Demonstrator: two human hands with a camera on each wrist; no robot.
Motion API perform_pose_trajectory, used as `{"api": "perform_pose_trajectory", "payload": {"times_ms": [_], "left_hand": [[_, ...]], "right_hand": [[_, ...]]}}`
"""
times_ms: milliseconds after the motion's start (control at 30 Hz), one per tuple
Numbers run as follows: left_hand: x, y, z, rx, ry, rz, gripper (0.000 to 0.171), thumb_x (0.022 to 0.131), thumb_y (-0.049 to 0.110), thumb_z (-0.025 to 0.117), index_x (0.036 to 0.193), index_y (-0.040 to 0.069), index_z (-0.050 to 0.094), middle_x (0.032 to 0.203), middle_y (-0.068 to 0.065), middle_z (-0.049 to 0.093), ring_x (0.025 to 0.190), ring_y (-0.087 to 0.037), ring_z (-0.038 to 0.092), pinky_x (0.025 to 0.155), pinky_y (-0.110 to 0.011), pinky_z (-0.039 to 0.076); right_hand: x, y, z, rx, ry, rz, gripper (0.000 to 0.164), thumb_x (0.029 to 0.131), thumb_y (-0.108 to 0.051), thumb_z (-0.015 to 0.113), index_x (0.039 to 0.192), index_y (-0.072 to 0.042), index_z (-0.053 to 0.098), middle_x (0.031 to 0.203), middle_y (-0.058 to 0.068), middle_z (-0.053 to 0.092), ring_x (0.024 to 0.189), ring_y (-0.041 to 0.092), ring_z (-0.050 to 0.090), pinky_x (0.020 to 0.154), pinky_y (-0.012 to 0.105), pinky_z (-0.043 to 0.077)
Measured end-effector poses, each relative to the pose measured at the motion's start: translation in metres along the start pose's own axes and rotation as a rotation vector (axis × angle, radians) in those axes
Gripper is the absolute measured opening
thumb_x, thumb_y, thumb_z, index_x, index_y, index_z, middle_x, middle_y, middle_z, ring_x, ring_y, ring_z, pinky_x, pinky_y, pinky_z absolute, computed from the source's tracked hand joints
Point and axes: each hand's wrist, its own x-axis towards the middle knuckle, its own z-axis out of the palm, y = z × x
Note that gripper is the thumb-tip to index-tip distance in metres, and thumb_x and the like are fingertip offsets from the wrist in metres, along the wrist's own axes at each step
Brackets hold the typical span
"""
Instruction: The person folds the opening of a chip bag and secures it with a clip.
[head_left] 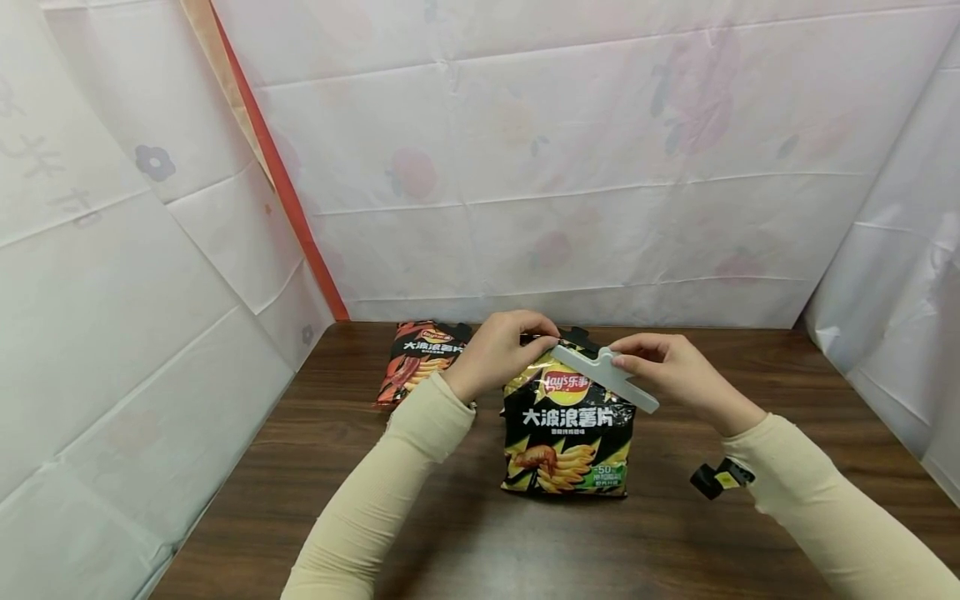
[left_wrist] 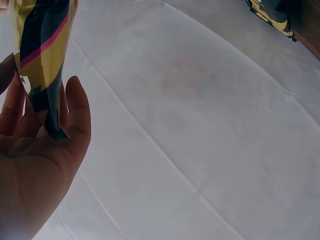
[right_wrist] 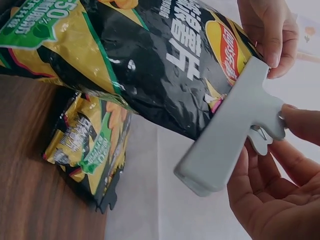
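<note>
A black-and-yellow Lay's chip bag (head_left: 567,429) stands upright on the table. At its top left corner my left hand (head_left: 498,354) pinches the bag between thumb and fingers; in the left wrist view that hand (left_wrist: 42,165) is behind the bag's edge (left_wrist: 42,55). My right hand (head_left: 678,371) grips the tabs of a long grey bag clip (head_left: 611,377). This clip (right_wrist: 225,132) lies slanted across the bag's top right corner, its far end by the left hand's fingertips. The right wrist view shows my right thumb and fingers (right_wrist: 280,195) squeezing the tabs.
Behind the held bag lies another yellow-and-black chip bag (right_wrist: 90,145) with a black clip on its end. A red-and-black chip bag (head_left: 416,358), also with a black clip (head_left: 456,332), lies at the back left. White printed sheets (head_left: 562,167) enclose the wooden table (head_left: 300,467).
</note>
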Motion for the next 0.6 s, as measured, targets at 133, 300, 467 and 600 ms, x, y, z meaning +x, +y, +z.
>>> {"api": "perform_pose_trajectory", "payload": {"times_ms": [133, 300, 467, 600], "left_hand": [[-0.003, -0.006, -0.002, -0.021, 0.01, -0.038, 0.015, 0.096, 0.02, 0.064, 0.107, 0.014, 0.073, 0.106, 0.001, 0.071, 0.091, -0.009, 0.065, 0.081, -0.029, 0.053], [-0.01, -0.014, -0.003, -0.074, 0.044, -0.102, 0.019, 0.095, 0.021, 0.066, 0.113, 0.015, 0.071, 0.114, 0.0, 0.069, 0.101, -0.013, 0.066, 0.088, -0.032, 0.054], [-0.021, -0.023, -0.002, -0.131, 0.093, -0.167, 0.027, 0.094, 0.023, 0.067, 0.121, 0.016, 0.067, 0.119, -0.001, 0.067, 0.104, -0.014, 0.065, 0.088, -0.034, 0.053], [-0.032, -0.032, 0.001, -0.209, 0.133, -0.236, 0.038, 0.094, 0.027, 0.068, 0.13, 0.019, 0.06, 0.125, -0.001, 0.064, 0.108, -0.016, 0.063, 0.091, -0.038, 0.052]], "right_hand": [[0.0, 0.002, 0.001, 0.036, 0.007, 0.007, 0.04, 0.095, -0.034, 0.065, 0.123, -0.005, 0.066, 0.112, 0.015, 0.069, 0.09, 0.009, 0.067, 0.078, 0.03, 0.057], [0.0, 0.005, 0.003, 0.045, 0.019, 0.02, 0.043, 0.095, -0.037, 0.064, 0.123, -0.005, 0.065, 0.112, 0.013, 0.068, 0.091, 0.01, 0.067, 0.079, 0.03, 0.057], [0.0, 0.007, 0.005, 0.069, 0.025, 0.027, 0.044, 0.095, -0.038, 0.063, 0.125, -0.006, 0.064, 0.115, 0.013, 0.066, 0.093, 0.011, 0.066, 0.08, 0.029, 0.057], [-0.002, 0.007, 0.006, 0.09, 0.027, 0.022, 0.046, 0.097, -0.037, 0.062, 0.127, -0.003, 0.061, 0.118, 0.016, 0.064, 0.096, 0.01, 0.064, 0.082, 0.028, 0.056]]}}
